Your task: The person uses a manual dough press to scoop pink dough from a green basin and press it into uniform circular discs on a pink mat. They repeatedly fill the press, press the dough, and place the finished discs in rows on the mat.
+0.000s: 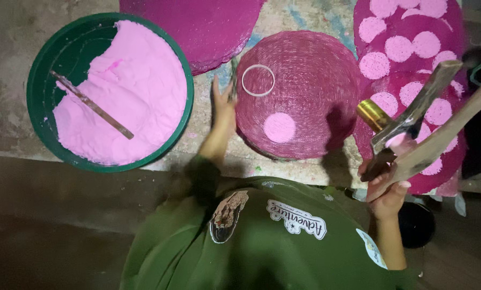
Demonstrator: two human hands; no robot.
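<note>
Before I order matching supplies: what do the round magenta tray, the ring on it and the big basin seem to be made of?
The round tray looks like woven fibre or fine mesh, matte, dyed magenta: a close weave shows across it. The ring seems thin plastic or metal; pale, smooth, hard to tell. The green basin looks like moulded plastic, with a smooth rim and faint sheen. The left hand touches the tray's edge.

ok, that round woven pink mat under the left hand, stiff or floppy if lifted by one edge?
The woven mat looks thin and open-meshed, so probably light. It seems slightly domed and holds its round shape, so likely semi-stiff, flexing rather than drooping. The white ring and pink disc lying on it would probably slide if tilted.
</note>
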